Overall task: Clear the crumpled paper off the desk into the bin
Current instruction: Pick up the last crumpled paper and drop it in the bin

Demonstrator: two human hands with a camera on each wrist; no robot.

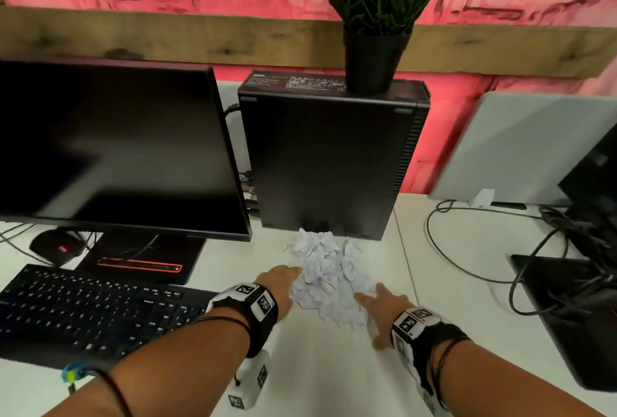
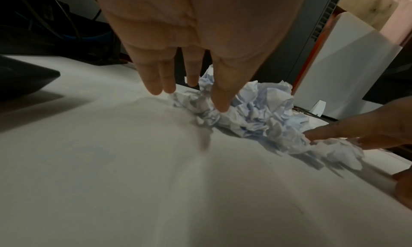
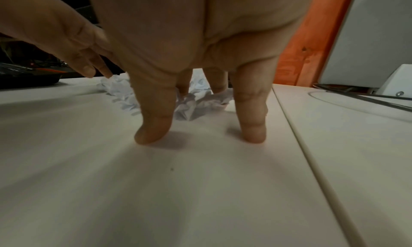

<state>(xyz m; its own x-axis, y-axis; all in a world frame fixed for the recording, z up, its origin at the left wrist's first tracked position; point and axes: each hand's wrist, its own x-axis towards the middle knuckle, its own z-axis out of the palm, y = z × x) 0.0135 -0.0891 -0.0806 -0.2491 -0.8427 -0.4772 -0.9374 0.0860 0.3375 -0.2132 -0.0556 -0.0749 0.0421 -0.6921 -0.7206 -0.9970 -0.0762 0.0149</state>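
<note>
Bare forearms; each wrist carries a black strap [image 1: 263,318] bearing white blocks [image 1: 415,318] printed with black square markers.

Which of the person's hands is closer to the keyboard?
Left. The left hand is between the keyboard and the crumpled paper; the right hand is beyond the paper, farther away.

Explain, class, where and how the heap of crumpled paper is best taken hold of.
Probably cup the crumpled paper at its two low flanks, left hand and right hand closing inward from opposite sides: it looks like a loose, sprawling heap on the desk, likely too wide for one hand.
</note>
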